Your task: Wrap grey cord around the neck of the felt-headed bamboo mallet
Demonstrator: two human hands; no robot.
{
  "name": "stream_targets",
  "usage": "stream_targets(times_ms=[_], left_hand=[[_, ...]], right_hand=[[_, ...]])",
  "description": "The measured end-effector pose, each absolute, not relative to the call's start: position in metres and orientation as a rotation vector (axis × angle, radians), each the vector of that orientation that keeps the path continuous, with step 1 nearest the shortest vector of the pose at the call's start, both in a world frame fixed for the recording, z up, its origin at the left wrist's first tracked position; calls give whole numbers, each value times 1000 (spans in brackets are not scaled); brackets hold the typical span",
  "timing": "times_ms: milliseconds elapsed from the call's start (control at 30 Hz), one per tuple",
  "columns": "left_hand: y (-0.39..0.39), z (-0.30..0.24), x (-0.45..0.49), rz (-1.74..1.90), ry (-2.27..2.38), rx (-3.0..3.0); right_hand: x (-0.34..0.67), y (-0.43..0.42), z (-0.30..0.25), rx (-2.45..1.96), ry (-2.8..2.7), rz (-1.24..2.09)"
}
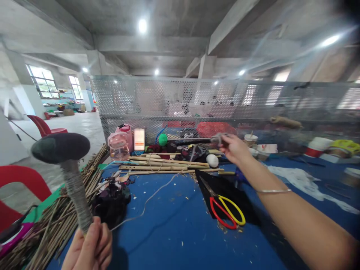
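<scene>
My left hand [88, 243] is closed round the lower end of an upright stick wrapped in grey yarn [75, 191]. A dark, rounded, mushroom-like cap [60, 147] tops it. Out to the right, my right hand [234, 148] is closed on a small bundle of grey yarn [218, 139], blurred by motion. A loose grey strand [144, 210] runs from beside my left hand across the blue table [168, 240] and up towards the bundle. Scissors with one red and one yellow handle [225, 210] lie on black cloth [244, 206] below my right forearm.
Bamboo sticks [165, 165] lie across the table's back, near a white ball [212, 161] and a green ball [163, 140]. Dark fabric scraps [112, 198] and bundled twigs [56, 225] lie at the left. A perforated metal screen [157, 101] stands behind.
</scene>
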State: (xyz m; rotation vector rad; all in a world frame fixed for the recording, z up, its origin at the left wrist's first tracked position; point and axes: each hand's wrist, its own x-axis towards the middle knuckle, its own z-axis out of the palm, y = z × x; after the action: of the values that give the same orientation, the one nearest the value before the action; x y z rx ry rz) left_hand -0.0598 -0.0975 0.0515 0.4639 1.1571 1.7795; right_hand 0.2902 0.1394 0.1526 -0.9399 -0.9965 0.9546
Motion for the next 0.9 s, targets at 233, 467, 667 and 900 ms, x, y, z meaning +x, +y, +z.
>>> stream_targets(times_ms=[233, 467, 667, 900], left_hand=[[-77, 64, -28, 1642, 1201, 776], [-79, 74, 4, 1454, 997, 724], [-89, 70, -10, 1604, 966, 538], [-100, 63, -38, 1596, 1000, 452]], right_hand=[[163, 35, 162, -537, -1629, 1671], [126, 9, 145, -487, -1737, 1649], [179, 70, 140, -694, -1556, 1423], [311, 156, 131, -1097, -657, 774]])
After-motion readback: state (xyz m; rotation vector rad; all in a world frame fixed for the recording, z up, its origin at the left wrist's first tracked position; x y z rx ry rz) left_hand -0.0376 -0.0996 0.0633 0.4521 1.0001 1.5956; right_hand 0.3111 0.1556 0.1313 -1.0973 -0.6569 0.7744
